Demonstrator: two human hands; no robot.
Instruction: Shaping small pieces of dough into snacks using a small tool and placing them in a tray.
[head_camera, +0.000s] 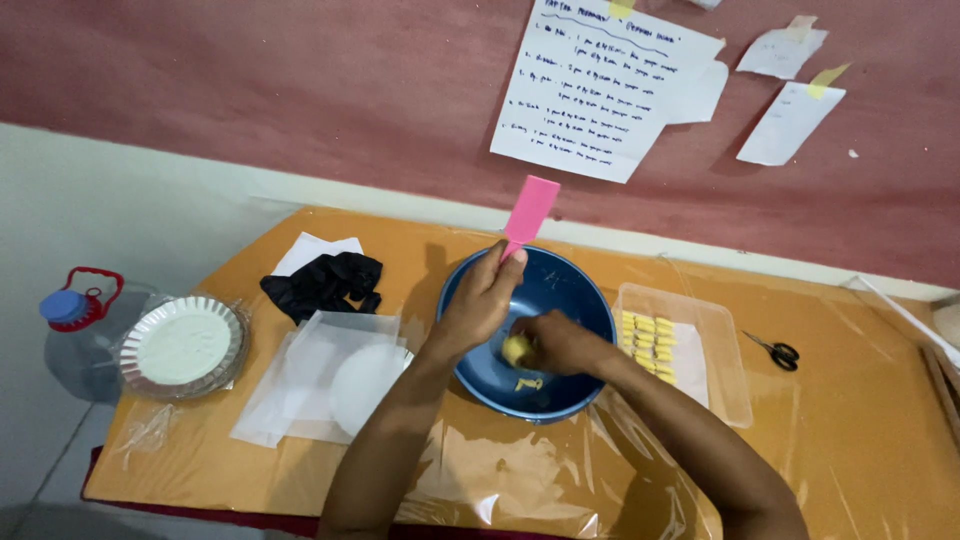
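One dough lump (516, 349), one blue bowl (570, 290)

Scissors (777, 351) lie on the orange table (860, 420), black gloves (327, 283) near foil plates (183, 346), a water jug (72, 310) beside, paper notes (595, 90) on the wall

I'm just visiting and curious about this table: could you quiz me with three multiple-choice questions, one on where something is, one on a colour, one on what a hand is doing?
1. Where do the scissors lie?
A. right of the clear tray
B. in the bowl
C. on the foil plate

2. What colour is the scraper?
A. green
B. pink
C. black

3. What is the right hand doing?
A. resting flat on the table
B. holding the scissors
C. gripping a yellow lump in the blue bowl

Answers: 1 A, they lie past the tray's right edge. 2 B, the blade in the left hand is pink. 3 C, its fingers close on the lump.
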